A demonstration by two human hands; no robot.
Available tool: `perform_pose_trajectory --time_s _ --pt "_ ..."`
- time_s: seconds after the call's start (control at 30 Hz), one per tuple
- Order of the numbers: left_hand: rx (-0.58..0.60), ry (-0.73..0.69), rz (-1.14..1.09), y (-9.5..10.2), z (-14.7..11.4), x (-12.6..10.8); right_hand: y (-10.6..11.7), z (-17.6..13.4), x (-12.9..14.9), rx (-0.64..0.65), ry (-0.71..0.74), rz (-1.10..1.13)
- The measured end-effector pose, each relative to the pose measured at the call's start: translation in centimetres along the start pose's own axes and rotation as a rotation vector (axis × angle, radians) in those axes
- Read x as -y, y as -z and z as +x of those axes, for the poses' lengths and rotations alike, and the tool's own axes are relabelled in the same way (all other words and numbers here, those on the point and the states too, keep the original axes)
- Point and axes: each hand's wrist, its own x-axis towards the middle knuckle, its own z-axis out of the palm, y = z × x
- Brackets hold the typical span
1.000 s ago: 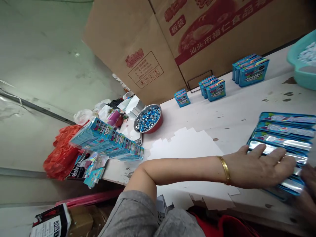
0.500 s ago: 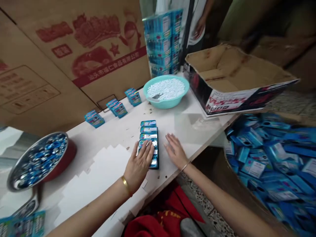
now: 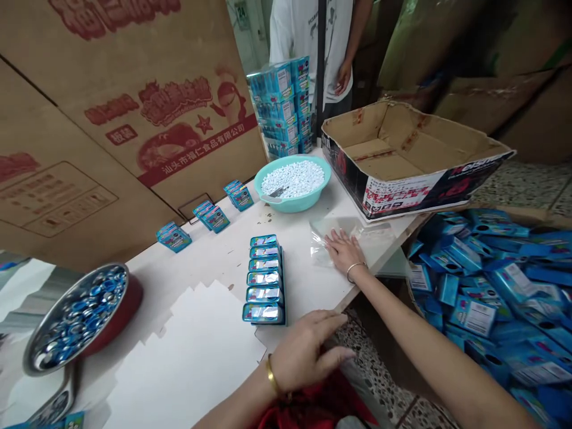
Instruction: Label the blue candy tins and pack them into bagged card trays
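A row of several small blue boxes (image 3: 264,279) stands in a tray on the white table. My left hand (image 3: 308,351), with a gold bangle, hovers off the table's front edge, its thumb and fingers apart, holding nothing. My right hand (image 3: 345,253) lies with its fingers stretched over clear plastic bags (image 3: 319,238) on the right of the table, touching them. Some of the plastic is hidden under that hand.
A turquoise basin (image 3: 292,205) of white pellets stands behind the row, beside an open carton (image 3: 402,187). At left is a metal pan (image 3: 120,319) of blue wrapped pieces. Blue boxes (image 3: 473,310) fill a container at right. A person (image 3: 335,53) stands beyond the stacked packs (image 3: 281,113).
My left hand has come off the row of boxes and moved toward me. My right hand has moved right onto the clear plastic. The camera view has shifted.
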Motion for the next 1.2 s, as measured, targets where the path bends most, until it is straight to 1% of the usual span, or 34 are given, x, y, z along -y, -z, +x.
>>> perform_pose_trajectory --time_s 0.03,0.07,0.1,0.17,0.23,0.27,0.3,0.33,0.4,0.47,0.5,0.57,0.63,0.73,0.83,0.9,1.0,1.07,1.13,1.2 --pt "-0.054 0.08 -0.105 -0.8 0.9 0.7 0.2 0.2 -0.2 0.012 0.001 0.023" --pt "-0.137 0.17 -0.208 -1.5 1.8 1.5 0.4 0.4 -0.4 0.022 -0.001 0.056" --pt "-0.247 0.265 -0.307 -2.2 2.7 2.3 0.7 0.5 -0.7 0.03 -0.002 0.101" --pt "-0.515 0.433 -0.494 -3.1 4.8 4.1 1.1 0.2 -1.0 0.032 0.015 0.234" --pt "-0.741 0.562 -0.617 -3.5 6.9 5.6 1.5 -0.8 -1.0 0.008 0.091 0.402" --pt "-0.817 0.601 -0.644 -3.4 7.8 6.2 1.6 -1.6 -0.9 0.001 0.151 0.466" --pt "-0.857 0.615 -0.649 -3.3 8.6 6.8 1.8 -2.5 -0.6 0.016 0.208 0.496" --pt "-0.868 0.604 -0.637 -3.1 9.3 7.3 1.8 -3.5 -0.4 0.032 0.252 0.507" --pt "-0.834 0.538 -0.604 -3.0 10.1 8.1 1.9 -5.4 0.1 0.047 0.302 0.518" --pt "-0.806 0.498 -0.583 -3.2 10.2 8.7 1.9 -6.5 0.5 0.029 0.286 0.52" --pt "-0.814 0.501 -0.572 -3.4 10.1 8.9 1.9 -6.8 0.7 0.011 0.268 0.52" --pt "-0.849 0.524 -0.533 -3.9 9.8 9.2 2.0 -6.8 0.9 -0.008 0.251 0.516" --pt "-0.86 0.529 -0.501 -4.3 9.4 9.2 2.1 -6.4 1.2 0.011 0.27 0.513" --pt "-0.845 0.506 -0.56 -4.7 8.9 8.9 2.4 -5.9 1.6 0.036 0.288 0.529" --pt "-0.857 0.488 -0.626 -5.0 8.7 8.6 2.7 -5.8 2.1 0.027 0.207 0.57" --pt "-0.87 0.468 -0.605 -5.0 8.8 8.6 2.9 -5.9 2.7 0.022 0.159 0.564" --pt "-0.891 0.423 -0.54 -5.0 9.0 8.9 2.9 -6.2 4.2 0.075 0.214 0.559" --pt "-0.896 0.412 -0.553 -5.0 8.9 9.2 2.7 -6.4 5.2 0.116 0.248 0.598" --pt "-0.87 0.426 -0.615 -4.9 8.7 9.3 2.6 -6.3 5.6 0.11 0.206 0.679" --pt "-0.852 0.453 -0.678 -4.6 8.5 9.4 3.0 -5.8 5.2 0.05 0.095 0.767"
